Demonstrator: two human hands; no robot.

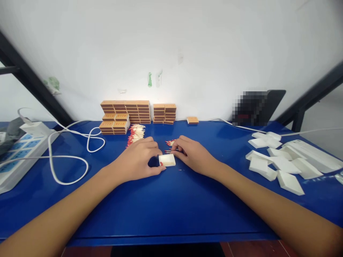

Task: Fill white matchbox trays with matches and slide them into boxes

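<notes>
A small white matchbox tray (168, 159) lies on the blue table with a few red-headed matches along its near side. My left hand (140, 159) curls around the tray's left end, thumb at the near corner and fingers at the far one. Just beyond the tray, my right hand (191, 155) is closed in a pinch on matches (168, 151), whose red heads stick out to the left. A small heap of matches (169, 142) lies behind these fingertips, partly hidden by them. Past my left hand is a bigger pile of matches (137, 134).
Stacked matchboxes (138, 110) and a shorter stack (164, 113) stand against the wall, with a single matchbox (192, 120) to their right. Loose white trays (285, 164) lie at right beside a dark pixelated object (254, 107). At left are a power strip (26, 150) and white cable (85, 167).
</notes>
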